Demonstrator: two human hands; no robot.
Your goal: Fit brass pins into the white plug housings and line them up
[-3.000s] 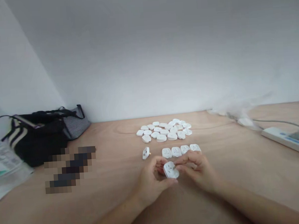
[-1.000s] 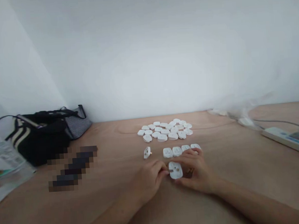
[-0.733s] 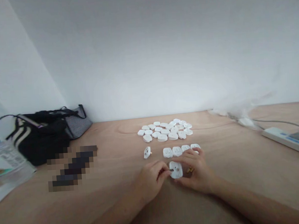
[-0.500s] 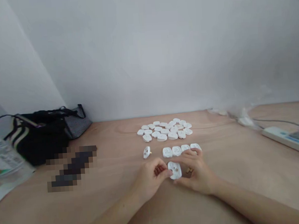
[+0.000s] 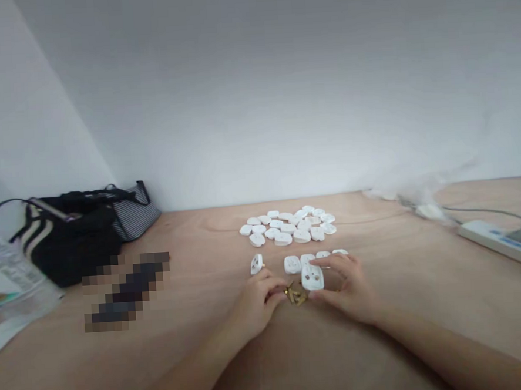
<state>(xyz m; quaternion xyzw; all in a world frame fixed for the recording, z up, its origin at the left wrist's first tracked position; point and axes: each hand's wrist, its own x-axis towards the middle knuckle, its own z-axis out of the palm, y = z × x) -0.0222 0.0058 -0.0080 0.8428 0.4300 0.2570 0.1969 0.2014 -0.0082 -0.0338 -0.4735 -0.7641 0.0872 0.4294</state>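
My right hand [image 5: 348, 287] holds a white square plug base [image 5: 312, 277] up between thumb and fingers, its holed face towards me. Small brass-coloured metal pieces, seemingly plug pins [image 5: 298, 295], lie in a little heap on the table just left of that base. My left hand [image 5: 261, 298] is closed in a pinch at the heap's left side, with a brass pin at its fingertips. Beyond the hands stands a short row of white plug bases [image 5: 292, 265], partly hidden by my right hand. Another plug base [image 5: 256, 264] rests tilted on its edge to their left.
A group of several white plug parts [image 5: 283, 239] lies near the wall. On the left are a black bag [image 5: 73, 242], a plastic packet [image 5: 14, 280] and a dark pixelated object [image 5: 131, 291]. A white power strip [image 5: 502, 242] and clear plastic [image 5: 426, 199] are at right.
My left hand has let go of the plug base and moved down to the brass pins, pinching one. My right hand has shifted the base slightly right and up, uncovering the heap.
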